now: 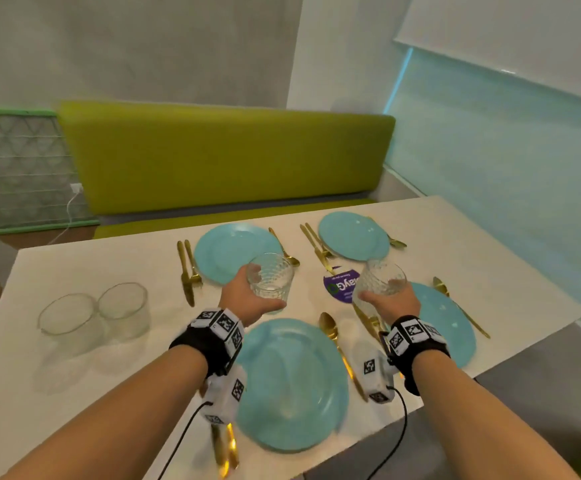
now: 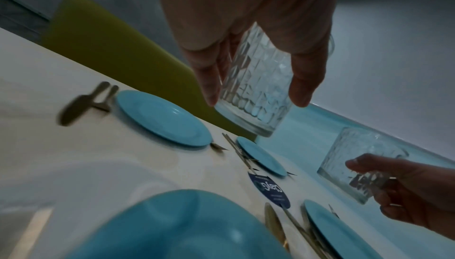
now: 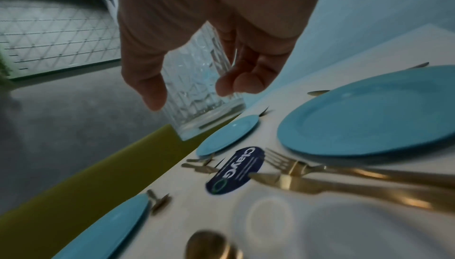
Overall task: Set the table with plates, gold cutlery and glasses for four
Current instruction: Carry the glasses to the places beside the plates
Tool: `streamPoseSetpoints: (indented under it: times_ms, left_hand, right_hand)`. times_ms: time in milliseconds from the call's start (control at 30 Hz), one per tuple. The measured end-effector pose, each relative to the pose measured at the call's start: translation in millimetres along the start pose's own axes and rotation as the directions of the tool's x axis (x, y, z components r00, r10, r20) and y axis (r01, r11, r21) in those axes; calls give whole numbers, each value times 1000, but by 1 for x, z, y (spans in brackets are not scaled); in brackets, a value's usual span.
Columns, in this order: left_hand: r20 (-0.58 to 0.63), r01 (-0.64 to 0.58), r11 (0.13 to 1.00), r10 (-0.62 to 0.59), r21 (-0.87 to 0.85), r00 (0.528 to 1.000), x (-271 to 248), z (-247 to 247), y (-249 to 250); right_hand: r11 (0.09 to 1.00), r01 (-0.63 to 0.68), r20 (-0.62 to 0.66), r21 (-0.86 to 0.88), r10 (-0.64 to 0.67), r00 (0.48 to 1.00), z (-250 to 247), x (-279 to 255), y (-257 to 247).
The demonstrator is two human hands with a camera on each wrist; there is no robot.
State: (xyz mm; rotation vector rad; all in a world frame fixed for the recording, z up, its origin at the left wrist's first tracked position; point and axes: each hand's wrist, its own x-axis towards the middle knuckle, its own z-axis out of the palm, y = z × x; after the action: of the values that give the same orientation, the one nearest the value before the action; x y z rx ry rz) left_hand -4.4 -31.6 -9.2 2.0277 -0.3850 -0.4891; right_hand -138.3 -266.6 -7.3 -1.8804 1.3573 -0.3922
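Observation:
My left hand [image 1: 247, 299] grips a patterned clear glass [image 1: 271, 280] in the air above the table, near the far left blue plate [image 1: 226, 254]. In the left wrist view that glass [image 2: 256, 89] sits between thumb and fingers. My right hand [image 1: 391, 303] holds a second patterned glass [image 1: 379, 284] above the table beside the near right plate [image 1: 451, 323]; the right wrist view shows this glass [image 3: 199, 88] lifted off the table. Several blue plates lie on the white table [image 1: 74, 271], each flanked by gold cutlery [image 1: 188, 268]. The nearest plate [image 1: 292, 382] lies between my forearms.
Two smooth clear glasses [image 1: 95, 313] stand at the table's left side. A round dark blue sticker [image 1: 339, 284] lies at the table's centre. A green bench [image 1: 226, 161] runs behind the far edge, and a wall and window blind close off the right.

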Motion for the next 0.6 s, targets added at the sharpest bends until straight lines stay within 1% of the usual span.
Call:
streamPoseSetpoints:
  times_ms: [133,267,433,600]
  left_hand:
    - [4,15,1000,-15,13,1000,45,47,33]
    - [21,55,998,-55,-2,998,86,87,59]
    - [39,89,995,-90,34,995,124,122,73]
    - [62,108,992,-112,63,992,146,148,80]
  right_hand:
    - [997,-48,8,-55,48,999,-16,72,8]
    - [992,-107,10,-69,108,994,-27,135,13]
    - [984,-162,30,-80,165,986,-30,187,16]
    - [974,-214,40,-66,217,975,-26,218,25]
